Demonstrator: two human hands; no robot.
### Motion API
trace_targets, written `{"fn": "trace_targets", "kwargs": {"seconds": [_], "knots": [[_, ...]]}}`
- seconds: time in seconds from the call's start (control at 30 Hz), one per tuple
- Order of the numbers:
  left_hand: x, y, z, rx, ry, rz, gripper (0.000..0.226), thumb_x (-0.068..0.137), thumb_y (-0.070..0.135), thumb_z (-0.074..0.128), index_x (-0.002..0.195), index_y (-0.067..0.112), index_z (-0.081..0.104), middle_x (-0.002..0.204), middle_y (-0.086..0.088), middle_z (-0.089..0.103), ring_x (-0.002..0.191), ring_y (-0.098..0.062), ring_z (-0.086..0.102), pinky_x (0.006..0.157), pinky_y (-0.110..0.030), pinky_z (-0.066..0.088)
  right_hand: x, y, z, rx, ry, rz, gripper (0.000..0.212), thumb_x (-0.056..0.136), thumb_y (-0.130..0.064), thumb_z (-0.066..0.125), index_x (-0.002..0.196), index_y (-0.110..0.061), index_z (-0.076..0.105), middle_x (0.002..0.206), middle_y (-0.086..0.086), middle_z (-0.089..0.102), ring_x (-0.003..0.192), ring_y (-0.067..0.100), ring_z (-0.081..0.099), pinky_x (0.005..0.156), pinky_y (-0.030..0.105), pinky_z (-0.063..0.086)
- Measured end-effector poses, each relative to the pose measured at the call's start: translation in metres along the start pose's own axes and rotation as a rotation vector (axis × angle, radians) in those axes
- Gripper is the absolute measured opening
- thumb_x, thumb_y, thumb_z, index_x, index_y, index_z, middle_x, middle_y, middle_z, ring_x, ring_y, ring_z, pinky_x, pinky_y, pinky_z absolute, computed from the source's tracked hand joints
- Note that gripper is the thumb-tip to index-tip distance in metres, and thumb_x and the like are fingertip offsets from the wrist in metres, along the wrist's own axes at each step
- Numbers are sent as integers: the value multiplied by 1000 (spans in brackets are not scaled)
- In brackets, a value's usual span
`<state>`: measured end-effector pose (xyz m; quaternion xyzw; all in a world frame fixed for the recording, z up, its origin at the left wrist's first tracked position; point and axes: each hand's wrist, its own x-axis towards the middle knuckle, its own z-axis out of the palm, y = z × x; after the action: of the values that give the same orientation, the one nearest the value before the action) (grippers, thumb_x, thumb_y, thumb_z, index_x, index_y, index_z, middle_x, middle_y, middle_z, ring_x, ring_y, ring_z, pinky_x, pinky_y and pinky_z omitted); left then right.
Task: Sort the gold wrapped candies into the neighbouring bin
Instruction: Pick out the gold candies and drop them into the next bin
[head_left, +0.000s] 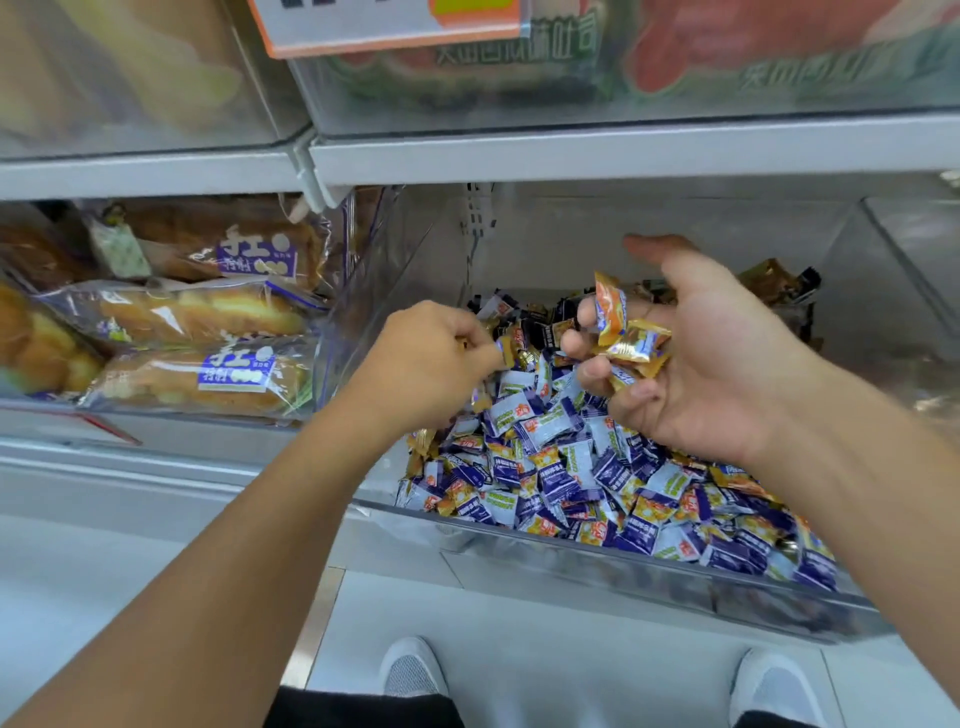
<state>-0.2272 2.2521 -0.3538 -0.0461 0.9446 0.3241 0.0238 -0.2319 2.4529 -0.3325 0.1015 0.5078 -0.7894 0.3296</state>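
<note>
A clear plastic bin (571, 551) on the lower shelf is piled with small wrapped candies (561, 467), mostly purple and white with gold ones mixed in. My right hand (696, 358) is held palm up over the pile, its fingers curled round a bunch of gold wrapped candies (626, 338). My left hand (431, 358) reaches into the bin's left side with fingers curled, pinching a gold wrapped candy (506, 349) at the pile's surface. Darker gold and black wrappers (774, 283) lie at the back right of the bin.
A neighbouring clear bin (914, 291) stands to the right behind a divider. Bagged bread loaves (208, 343) fill the bin to the left. An upper shelf edge (571, 150) with more bins hangs overhead. My white shoes (410, 670) stand on the pale floor below.
</note>
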Motion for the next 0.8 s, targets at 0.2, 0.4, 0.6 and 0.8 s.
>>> {"fn": "trace_targets", "kwargs": {"seconds": [0.2,0.4,0.6,0.8], "knots": [[-23,13,-42,-358,216,12,18,96,20,56,87,10,68,72,-6,70,34,-14,44,34,-19,34,20,15,11,-707,113,-290,24,87,-30,74,69,-15,71,65,2,63,49,18,50,37,21,36],[-34,-3,-53,-322,216,-11,13,98,16,58,92,8,67,73,0,74,51,-24,62,42,-30,49,35,48,57,-1882,-106,-737,44,87,-22,65,127,-40,61,83,-1,64,79,22,63,61,34,50],[-40,-3,-58,-396,266,-53,16,97,9,53,87,5,65,61,-6,62,37,-10,54,34,-21,42,45,55,71,-2097,56,-729,18,88,-9,59,94,-26,63,71,-1,42,77,31,61,57,31,35],[-41,-3,-52,-456,233,-65,16,96,11,52,88,5,65,53,-3,56,38,-14,58,38,-23,48,28,31,46,-1881,90,-609,11,92,-35,65,100,-32,73,89,0,70,82,25,66,72,36,53]]}}
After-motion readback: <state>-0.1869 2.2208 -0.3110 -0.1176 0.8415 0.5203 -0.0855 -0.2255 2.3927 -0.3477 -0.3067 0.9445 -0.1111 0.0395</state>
